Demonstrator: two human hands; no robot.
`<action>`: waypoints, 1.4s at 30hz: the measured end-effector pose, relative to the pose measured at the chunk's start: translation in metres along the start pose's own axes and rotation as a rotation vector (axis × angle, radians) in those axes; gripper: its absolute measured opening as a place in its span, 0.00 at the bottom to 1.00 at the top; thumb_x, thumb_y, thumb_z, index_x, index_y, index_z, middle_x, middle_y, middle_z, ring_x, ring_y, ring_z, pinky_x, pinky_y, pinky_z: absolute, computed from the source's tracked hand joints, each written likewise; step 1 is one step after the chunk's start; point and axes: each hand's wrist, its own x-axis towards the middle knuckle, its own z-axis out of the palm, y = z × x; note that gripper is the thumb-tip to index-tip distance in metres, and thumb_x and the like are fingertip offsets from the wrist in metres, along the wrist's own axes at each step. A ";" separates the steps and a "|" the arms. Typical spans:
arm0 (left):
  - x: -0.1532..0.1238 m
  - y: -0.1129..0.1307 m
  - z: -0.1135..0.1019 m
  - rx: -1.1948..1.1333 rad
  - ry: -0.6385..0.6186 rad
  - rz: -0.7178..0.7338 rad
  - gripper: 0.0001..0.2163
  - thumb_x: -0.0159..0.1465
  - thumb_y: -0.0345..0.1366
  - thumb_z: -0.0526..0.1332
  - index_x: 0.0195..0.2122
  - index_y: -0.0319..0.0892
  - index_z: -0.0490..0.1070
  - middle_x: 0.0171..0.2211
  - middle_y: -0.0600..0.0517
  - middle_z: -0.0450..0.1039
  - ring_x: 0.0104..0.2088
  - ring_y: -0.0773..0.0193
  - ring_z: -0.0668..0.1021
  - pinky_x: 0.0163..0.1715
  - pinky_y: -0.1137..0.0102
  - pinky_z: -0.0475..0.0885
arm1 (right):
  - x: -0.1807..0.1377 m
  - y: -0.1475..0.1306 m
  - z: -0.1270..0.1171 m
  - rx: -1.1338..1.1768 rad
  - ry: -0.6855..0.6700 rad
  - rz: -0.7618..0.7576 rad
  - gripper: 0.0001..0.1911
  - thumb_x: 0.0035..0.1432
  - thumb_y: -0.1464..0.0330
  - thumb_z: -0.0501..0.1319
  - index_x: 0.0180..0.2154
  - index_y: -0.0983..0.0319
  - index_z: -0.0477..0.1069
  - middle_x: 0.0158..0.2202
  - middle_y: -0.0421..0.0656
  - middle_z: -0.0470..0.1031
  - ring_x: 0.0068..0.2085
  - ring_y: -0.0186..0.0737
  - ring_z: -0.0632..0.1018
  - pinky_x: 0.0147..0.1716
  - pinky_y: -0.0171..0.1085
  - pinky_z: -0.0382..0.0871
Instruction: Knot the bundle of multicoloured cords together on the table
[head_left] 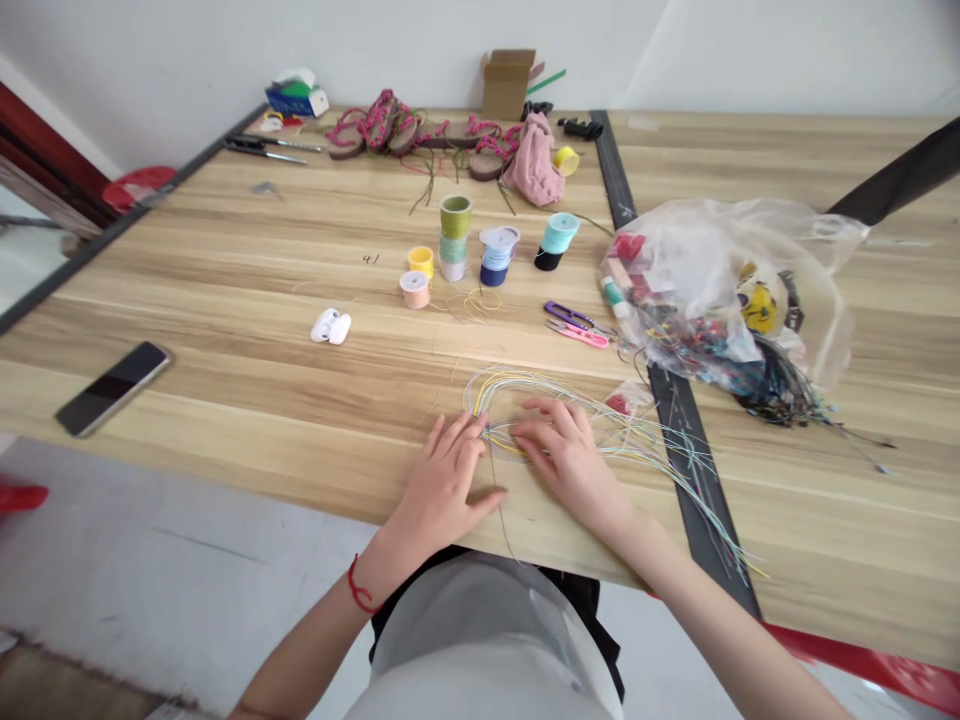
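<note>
Two bare hands at the near edge of the wooden table (225, 300), bottom centre of the frame, forearms angling in from the lower corners. Left hand (439, 487) flat and spread, with a red string bracelet (358, 585) at the wrist, fingertips on the left end of a loose bundle of thin multicoloured cords (551, 385), thumb out on bare wood, no clear grip. Right hand (568, 462) arched over the middle of the same bundle, fingers open and pressing down, closed around nothing visible. Yellow, pale blue and green strands curving into a loop at centre, free ends fanning toward lower right across a black strip (679, 440). No knot or braid visible in the bundle, strands apparently separate and unworked. Just beyond, purple-handled thread snips (568, 315) and pink-handled thread snips (577, 335) beside a clear plastic bag (780, 260) of mixed cords, right of centre. Thread spools (455, 216) in a loose group at centre, white earbud case (331, 325) left of them, black smartphone (112, 388) at far left. Along the top edge, sandals wrapped in pink braided cord (382, 125), a pink cloth (532, 170) and an open cardboard box (508, 85)
</note>
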 end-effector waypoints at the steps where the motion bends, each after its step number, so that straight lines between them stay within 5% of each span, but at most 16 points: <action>1: 0.000 0.000 0.000 -0.013 -0.015 -0.003 0.16 0.63 0.39 0.66 0.45 0.42 0.61 0.64 0.40 0.63 0.66 0.48 0.62 0.65 0.46 0.56 | 0.003 0.001 0.001 0.002 -0.001 -0.008 0.08 0.66 0.72 0.56 0.38 0.61 0.74 0.51 0.52 0.70 0.51 0.50 0.69 0.52 0.51 0.68; 14: 0.003 -0.004 -0.018 0.003 -0.249 -0.060 0.26 0.63 0.39 0.66 0.58 0.43 0.56 0.67 0.45 0.58 0.68 0.50 0.59 0.67 0.45 0.51 | 0.007 -0.005 0.001 0.054 -0.050 -0.013 0.07 0.65 0.73 0.57 0.35 0.61 0.72 0.50 0.52 0.73 0.51 0.50 0.69 0.51 0.52 0.70; 20: 0.005 -0.010 -0.023 0.011 -0.263 -0.031 0.25 0.63 0.36 0.65 0.58 0.45 0.57 0.67 0.46 0.58 0.68 0.51 0.59 0.67 0.47 0.52 | -0.007 -0.009 -0.019 0.089 -0.099 -0.005 0.08 0.66 0.71 0.57 0.34 0.59 0.74 0.53 0.50 0.71 0.53 0.49 0.69 0.52 0.51 0.69; 27: 0.013 -0.018 -0.026 0.006 -0.261 0.017 0.26 0.62 0.37 0.66 0.60 0.46 0.58 0.65 0.46 0.62 0.68 0.47 0.59 0.67 0.44 0.53 | -0.014 0.086 -0.063 -0.107 0.135 0.278 0.13 0.65 0.61 0.57 0.40 0.60 0.76 0.42 0.51 0.76 0.46 0.52 0.75 0.48 0.51 0.69; 31: 0.021 -0.017 -0.026 0.030 -0.233 0.038 0.26 0.60 0.37 0.68 0.57 0.46 0.60 0.66 0.45 0.60 0.67 0.45 0.59 0.65 0.43 0.55 | -0.010 0.123 -0.062 -0.177 0.058 0.396 0.18 0.60 0.56 0.60 0.41 0.64 0.76 0.39 0.53 0.78 0.43 0.55 0.77 0.44 0.52 0.70; 37: 0.045 -0.011 -0.035 0.068 -0.176 0.072 0.21 0.65 0.40 0.64 0.57 0.44 0.61 0.70 0.40 0.48 0.67 0.43 0.58 0.63 0.44 0.58 | 0.008 0.119 -0.060 0.223 0.000 0.489 0.14 0.54 0.58 0.65 0.38 0.61 0.75 0.34 0.47 0.81 0.36 0.46 0.80 0.38 0.44 0.73; 42: 0.076 -0.010 -0.040 -0.135 -0.116 0.103 0.15 0.68 0.38 0.60 0.55 0.45 0.64 0.63 0.44 0.63 0.63 0.52 0.66 0.62 0.53 0.64 | 0.025 0.083 -0.059 0.674 0.047 0.451 0.18 0.52 0.55 0.68 0.39 0.58 0.71 0.38 0.46 0.79 0.38 0.46 0.82 0.39 0.45 0.77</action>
